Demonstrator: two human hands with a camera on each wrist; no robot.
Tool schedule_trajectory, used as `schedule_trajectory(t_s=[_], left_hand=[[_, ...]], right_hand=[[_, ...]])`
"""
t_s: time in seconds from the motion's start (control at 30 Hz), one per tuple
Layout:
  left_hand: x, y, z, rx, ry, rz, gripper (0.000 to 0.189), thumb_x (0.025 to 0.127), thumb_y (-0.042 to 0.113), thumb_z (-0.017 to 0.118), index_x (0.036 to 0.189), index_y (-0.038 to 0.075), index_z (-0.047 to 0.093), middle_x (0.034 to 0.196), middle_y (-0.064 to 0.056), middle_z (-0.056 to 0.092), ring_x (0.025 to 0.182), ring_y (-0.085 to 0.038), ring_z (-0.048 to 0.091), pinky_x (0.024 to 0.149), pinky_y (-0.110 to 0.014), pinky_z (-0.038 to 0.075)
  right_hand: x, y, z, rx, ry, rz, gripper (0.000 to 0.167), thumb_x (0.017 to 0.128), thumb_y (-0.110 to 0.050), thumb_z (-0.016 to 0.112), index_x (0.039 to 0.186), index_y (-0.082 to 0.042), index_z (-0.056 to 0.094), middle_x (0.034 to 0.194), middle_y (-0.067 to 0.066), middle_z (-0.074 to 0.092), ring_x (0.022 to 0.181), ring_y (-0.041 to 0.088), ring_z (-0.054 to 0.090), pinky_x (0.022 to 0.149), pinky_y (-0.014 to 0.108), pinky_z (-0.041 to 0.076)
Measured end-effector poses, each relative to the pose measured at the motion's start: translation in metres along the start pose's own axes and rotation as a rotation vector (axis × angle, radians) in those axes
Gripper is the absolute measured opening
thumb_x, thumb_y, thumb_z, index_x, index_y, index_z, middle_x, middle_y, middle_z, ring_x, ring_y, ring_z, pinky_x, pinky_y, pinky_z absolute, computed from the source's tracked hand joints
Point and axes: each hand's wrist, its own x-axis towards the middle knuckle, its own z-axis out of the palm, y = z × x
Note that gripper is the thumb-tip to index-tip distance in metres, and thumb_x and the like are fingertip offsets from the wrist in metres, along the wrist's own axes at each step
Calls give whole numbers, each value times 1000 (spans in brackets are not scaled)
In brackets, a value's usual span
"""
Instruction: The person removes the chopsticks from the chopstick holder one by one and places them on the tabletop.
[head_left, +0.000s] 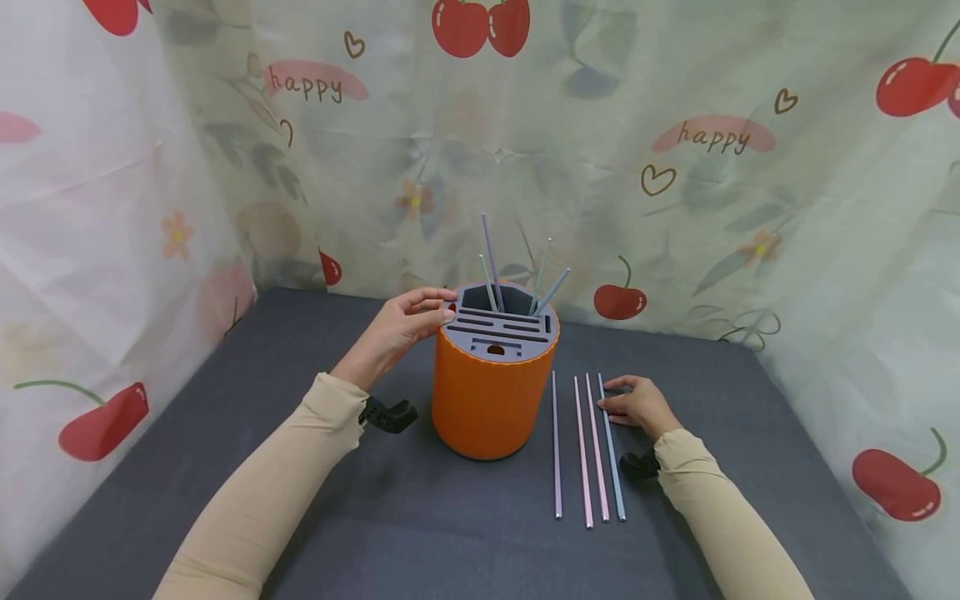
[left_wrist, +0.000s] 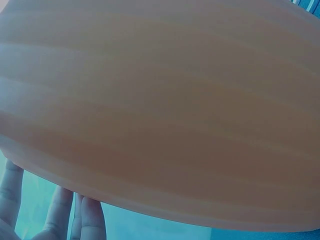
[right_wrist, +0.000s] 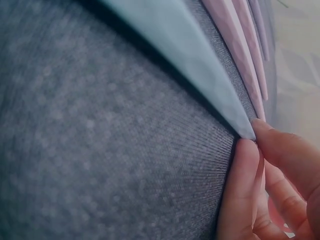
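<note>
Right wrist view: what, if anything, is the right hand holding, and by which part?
The right hand pinches the slender light-blue stick at its far end, away from the person.

Closed in by pale, creased cloth [head_left: 420, 117] across the top of the frame and down both sides. Printed with red cherries [head_left: 459, 29], faded leaves [head_left: 588, 82], orange flowers [head_left: 415, 200], brown hearts and the word "happy" on pink patches [head_left: 337, 82]. Filled from mid-frame to the bottom edge by a dark grey surface [head_left: 420, 533], finely woven in the right wrist view. Lit softly, brighter at far left and right, duller at upper centre.
</note>
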Motion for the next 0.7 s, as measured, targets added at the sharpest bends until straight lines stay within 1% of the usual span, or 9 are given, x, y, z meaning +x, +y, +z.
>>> schedule_trajectory(t_s=[0.1,0.17,0.27,0.4,0.5,0.7], left_hand=[[0,0,0,-2,2,1,32,91,15,68,122,12,62,119,-6,59,110,-20,58,105,-37,44],[0,0,0,-4,-2,4,32,91,15,68,122,12,62,118,-6,59,110,-20,58,104,-37,44],[0,0,0,4,-7,11,33,91,16,68,123,12,62,118,-5,59,109,-20,58,103,-36,45],[0,-1,0,3,-4,6,33,90,16,69,122,12,63,120,-5,59,110,-19,58,104,-36,45],[0,-1,0,-3,-3,1,31,91,15,68,122,12,63,120,-6,58,111,-20,57,104,-36,45],[1,0,0,-5,-2,3,34,91,15,68,123,11,62,119,-6,59,110,-20,58,104,-36,45]], right_hand=[[0,-1,1,8,2,3,47,84,1,72,127,6,53,83,6,66,64,7,63,59,24,58],[0,-1,1,11,0,-1,47,84,1,71,127,7,53,83,7,67,64,6,63,59,25,57],[0,-1,0,10,4,7,47,84,1,72,127,6,53,84,7,64,63,6,63,58,24,57],[0,-1,0,10,-5,10,47,83,0,72,126,6,53,83,7,64,63,6,63,58,24,57],[-1,-1,-1,8,-10,10,48,84,0,72,127,7,53,82,7,67,64,7,63,59,24,57],[-1,-2,-1,-16,0,23,49,84,-4,73,129,4,53,92,11,66,68,8,63,62,24,57]])
